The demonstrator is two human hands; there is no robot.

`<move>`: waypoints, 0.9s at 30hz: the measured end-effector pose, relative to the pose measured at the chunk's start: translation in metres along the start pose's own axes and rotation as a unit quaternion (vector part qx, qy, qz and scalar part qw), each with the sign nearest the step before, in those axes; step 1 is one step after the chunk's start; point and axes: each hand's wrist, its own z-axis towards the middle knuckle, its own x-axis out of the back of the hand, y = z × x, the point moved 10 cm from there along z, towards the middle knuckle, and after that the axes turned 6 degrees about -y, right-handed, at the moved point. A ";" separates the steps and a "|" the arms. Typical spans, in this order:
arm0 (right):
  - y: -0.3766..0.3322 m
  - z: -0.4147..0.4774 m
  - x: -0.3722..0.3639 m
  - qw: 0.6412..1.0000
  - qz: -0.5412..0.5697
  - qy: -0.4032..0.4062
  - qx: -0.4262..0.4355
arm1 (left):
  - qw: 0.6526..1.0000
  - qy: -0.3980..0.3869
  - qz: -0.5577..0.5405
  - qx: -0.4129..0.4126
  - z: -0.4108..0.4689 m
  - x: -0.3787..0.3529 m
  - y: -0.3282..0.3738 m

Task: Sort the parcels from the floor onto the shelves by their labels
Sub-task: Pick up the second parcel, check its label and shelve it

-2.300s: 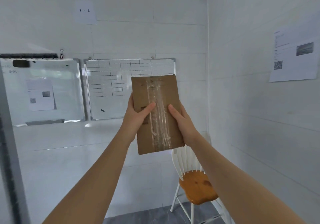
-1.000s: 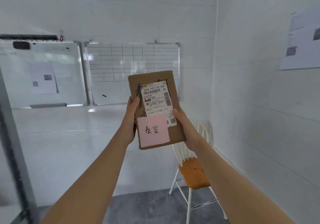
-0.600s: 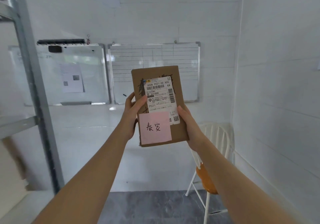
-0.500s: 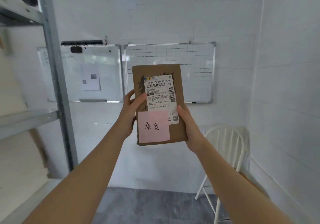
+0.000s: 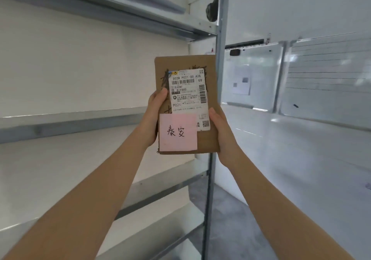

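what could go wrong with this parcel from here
1. No shelf tags show, so the parcel may land on the wrong shelf.
2. The pink note looks loosely stuck and might peel off, losing the sorting word.
3. The left hand and right hand grip only its lower half; the top could clip the metal upright.

I see parcel (image 5: 208,67): matt brown cardboard | pink note (image 5: 177,132): matt paper | shelf post (image 5: 219,59): smooth grey metal | whiteboard (image 5: 259,73): glossy

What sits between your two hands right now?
In the head view, the cardboard parcel, held between the left hand and right hand, label facing you.
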 end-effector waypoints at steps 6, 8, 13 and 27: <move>0.044 0.002 -0.191 0.987 0.078 -0.137 -0.045 | 0.985 0.146 0.087 -0.036 -0.117 0.149 0.100; 0.054 -0.008 -0.264 0.974 0.102 -0.194 -0.057 | 0.973 0.198 0.108 -0.050 -0.169 0.197 0.136; 0.072 -0.065 -0.456 0.929 0.147 -0.327 -0.088 | 0.927 0.335 0.154 -0.074 -0.324 0.305 0.229; 0.113 -0.313 -0.852 0.801 0.168 -0.555 -0.148 | 0.784 0.567 0.238 -0.086 -0.734 0.477 0.385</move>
